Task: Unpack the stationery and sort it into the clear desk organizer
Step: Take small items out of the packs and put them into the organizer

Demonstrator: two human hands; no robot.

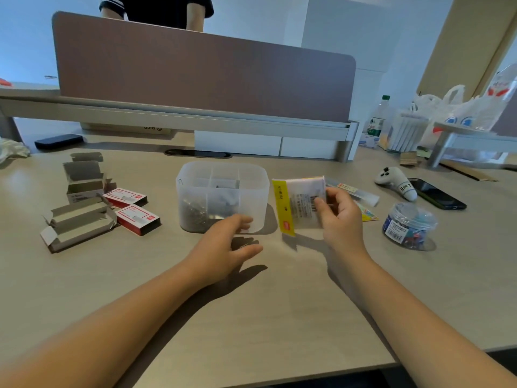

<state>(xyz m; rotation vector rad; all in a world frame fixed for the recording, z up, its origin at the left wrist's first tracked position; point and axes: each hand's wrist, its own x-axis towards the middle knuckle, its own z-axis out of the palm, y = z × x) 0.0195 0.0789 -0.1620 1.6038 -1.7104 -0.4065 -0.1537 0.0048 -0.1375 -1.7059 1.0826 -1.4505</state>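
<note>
The clear desk organizer [195, 177] stands mid-table, with metal clips heaped in its front left compartment. My right hand [340, 217] holds a small clear packet with a yellow strip [296, 205] upright, just right of the organizer. In front of the organizer hovers my left hand [229, 245], fingers spread and holding nothing. A small dark pile [246, 243] lies on the table under its fingers; what it is I cannot tell. Two red staple boxes [131, 210] lie to the left. A clear jar of coloured pins [409, 225] sits at the right.
Several opened grey cardboard boxes [79, 200] lie at the left. More packets [361, 194], a white controller [397, 182] and a black phone [436, 193] are at the right. A brown divider panel [201, 71] rises behind, with a person beyond it.
</note>
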